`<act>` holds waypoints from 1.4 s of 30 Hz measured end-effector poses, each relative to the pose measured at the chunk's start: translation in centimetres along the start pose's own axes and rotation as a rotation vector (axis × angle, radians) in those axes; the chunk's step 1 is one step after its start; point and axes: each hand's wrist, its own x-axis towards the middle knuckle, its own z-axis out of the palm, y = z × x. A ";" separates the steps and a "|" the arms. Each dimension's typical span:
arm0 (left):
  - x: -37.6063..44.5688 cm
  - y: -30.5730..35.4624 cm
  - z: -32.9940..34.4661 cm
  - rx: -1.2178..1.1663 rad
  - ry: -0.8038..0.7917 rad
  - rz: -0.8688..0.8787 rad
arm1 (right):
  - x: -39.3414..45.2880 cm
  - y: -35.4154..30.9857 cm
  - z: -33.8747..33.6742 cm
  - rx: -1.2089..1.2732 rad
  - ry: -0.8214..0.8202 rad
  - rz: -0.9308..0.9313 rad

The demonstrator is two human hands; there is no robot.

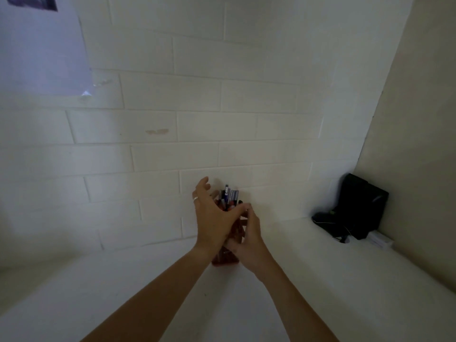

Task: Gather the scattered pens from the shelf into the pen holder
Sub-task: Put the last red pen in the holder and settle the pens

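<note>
Fingers: left hand (212, 215) spread beside the pen holder (228, 255); right hand (246, 233) curled around its front
Pens (228, 195): upright inside
Shelf (320, 267): white

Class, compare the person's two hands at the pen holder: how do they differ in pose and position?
The left hand reaches higher, fingers spread and relaxed beside the pens; the right hand sits lower, fingers curled against the pen holder. The left hand wears a ring; the right shows none. Both meet at the holder.
</note>
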 end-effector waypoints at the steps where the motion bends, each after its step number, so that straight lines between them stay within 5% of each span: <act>1: 0.0 -0.1 -0.1 -0.032 0.017 -0.005 | 0.4 0.1 -0.1 -0.018 -0.012 0.011; 12: 0.6 -0.2 -0.8 -0.005 -0.204 -0.055 | 2.4 0.3 0.5 0.157 -0.166 0.075; 15: 0.6 -0.2 -0.6 0.007 -0.242 -0.068 | 2.6 0.0 0.6 -0.011 -0.102 0.086; 19: 0.2 -0.9 -0.4 -0.053 -0.236 -0.171 | 2.6 -0.2 0.7 0.191 0.025 0.113; 29: -0.6 -2.1 -0.9 -0.188 -0.234 -0.328 | 2.5 -0.1 1.1 0.193 0.003 0.065; 42: -0.1 -2.6 -0.8 -0.100 -0.277 -0.233 | 2.8 0.2 -1.2 0.203 -0.303 0.148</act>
